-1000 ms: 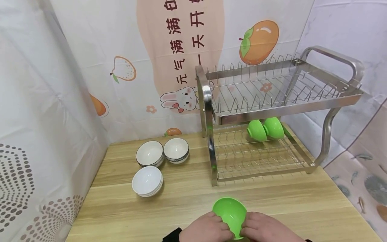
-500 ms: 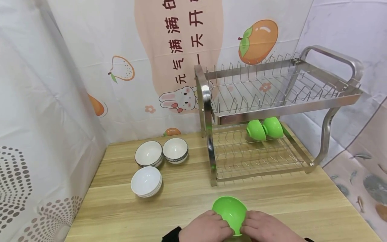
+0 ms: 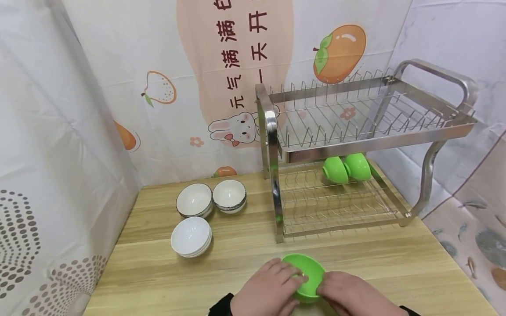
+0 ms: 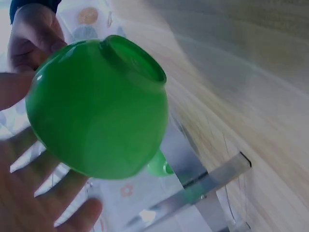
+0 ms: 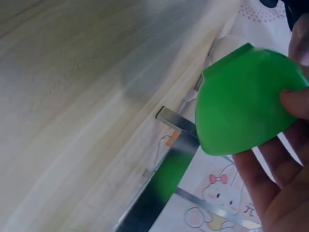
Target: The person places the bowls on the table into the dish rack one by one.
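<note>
A green bowl (image 3: 310, 270) is held up near the front of the table, its inside showing in the head view. My right hand (image 3: 352, 292) grips its right side; in the right wrist view the thumb (image 5: 295, 104) presses the outer wall and the fingers go behind the rim. My left hand (image 3: 269, 285) is at the bowl's left, its fingers spread over the opening. From the left wrist view, those fingers (image 4: 53, 193) are fanned apart beside the bowl (image 4: 96, 111), whose foot ring faces the table side.
A two-tier metal dish rack (image 3: 275, 188) stands at the back right. Its lower tier holds two tilted green bowls (image 3: 335, 170). Left of it sit stacked white bowls (image 3: 190, 236) and dark-rimmed bowls (image 3: 193, 199) (image 3: 229, 194) on the wooden table (image 3: 158, 281). Printed curtains hang behind.
The left hand's fingers have loosened from the bowl's rim and spread out over it. The bowl has tilted and shifted slightly right; the right hand keeps its grip.
</note>
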`<state>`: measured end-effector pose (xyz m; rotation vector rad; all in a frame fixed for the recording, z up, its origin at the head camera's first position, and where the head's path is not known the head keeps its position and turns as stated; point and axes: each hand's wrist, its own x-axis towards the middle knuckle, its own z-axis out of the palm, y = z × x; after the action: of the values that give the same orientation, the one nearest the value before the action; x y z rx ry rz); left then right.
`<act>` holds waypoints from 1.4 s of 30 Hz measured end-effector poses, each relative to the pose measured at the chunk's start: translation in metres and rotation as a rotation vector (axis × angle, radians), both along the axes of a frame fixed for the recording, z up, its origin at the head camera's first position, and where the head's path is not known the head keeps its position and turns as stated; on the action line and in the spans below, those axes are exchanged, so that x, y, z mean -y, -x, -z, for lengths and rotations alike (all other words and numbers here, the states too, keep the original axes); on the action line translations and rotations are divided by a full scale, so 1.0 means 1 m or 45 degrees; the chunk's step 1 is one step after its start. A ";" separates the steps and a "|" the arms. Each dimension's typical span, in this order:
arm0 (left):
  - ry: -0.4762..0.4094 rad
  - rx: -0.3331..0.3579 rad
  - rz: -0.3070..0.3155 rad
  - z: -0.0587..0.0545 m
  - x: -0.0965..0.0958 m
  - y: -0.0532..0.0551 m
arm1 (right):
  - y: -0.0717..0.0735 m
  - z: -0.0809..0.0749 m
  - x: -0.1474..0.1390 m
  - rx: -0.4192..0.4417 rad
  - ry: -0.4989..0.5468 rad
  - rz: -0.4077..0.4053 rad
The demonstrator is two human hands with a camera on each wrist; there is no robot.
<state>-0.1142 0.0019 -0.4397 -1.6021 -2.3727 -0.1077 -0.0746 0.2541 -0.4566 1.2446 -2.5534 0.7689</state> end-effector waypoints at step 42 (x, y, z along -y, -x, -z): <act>-0.289 0.102 -0.322 0.009 0.035 -0.005 | 0.213 -0.010 -0.063 1.046 1.262 0.597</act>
<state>-0.1093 -0.0329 -0.4486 -1.2078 -2.4966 -0.3802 -0.2873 0.3167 -0.4462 -0.0158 -2.1340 2.3108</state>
